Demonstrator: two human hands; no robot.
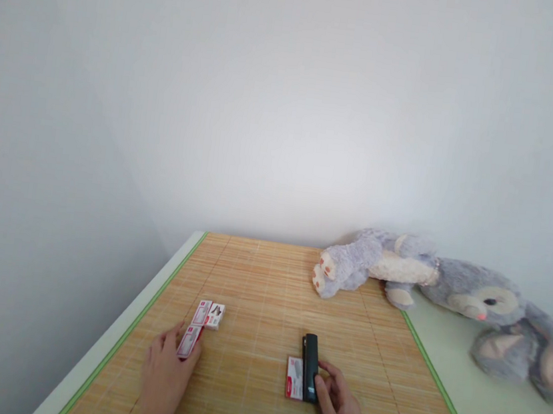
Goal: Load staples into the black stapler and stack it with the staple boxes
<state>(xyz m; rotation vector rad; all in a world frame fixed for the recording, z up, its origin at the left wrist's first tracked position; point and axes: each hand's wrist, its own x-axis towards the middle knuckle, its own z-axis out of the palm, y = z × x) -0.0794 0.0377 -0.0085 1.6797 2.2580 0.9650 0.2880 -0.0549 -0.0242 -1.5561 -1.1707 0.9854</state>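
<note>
My left hand (168, 368) has its thumb and fingers around a small white-and-red staple box (189, 341). Directly beyond it lies another such box (201, 313), and a third box (215, 316) with a stapler picture on it sits against that one's right side. My right hand (339, 403) rests at the right side of a black stapler (310, 367), thumb and forefinger curled against its edge. A further white-and-red box (294, 378) lies flat along the stapler's left side. The other fingers of my right hand are partly hidden.
A bamboo mat (262, 279) with green edging covers most of the pale table (495, 395). A grey plush rabbit (403, 268) lies across the far right corner, its head and ears beyond the mat. A white wall (289, 101) stands behind the table.
</note>
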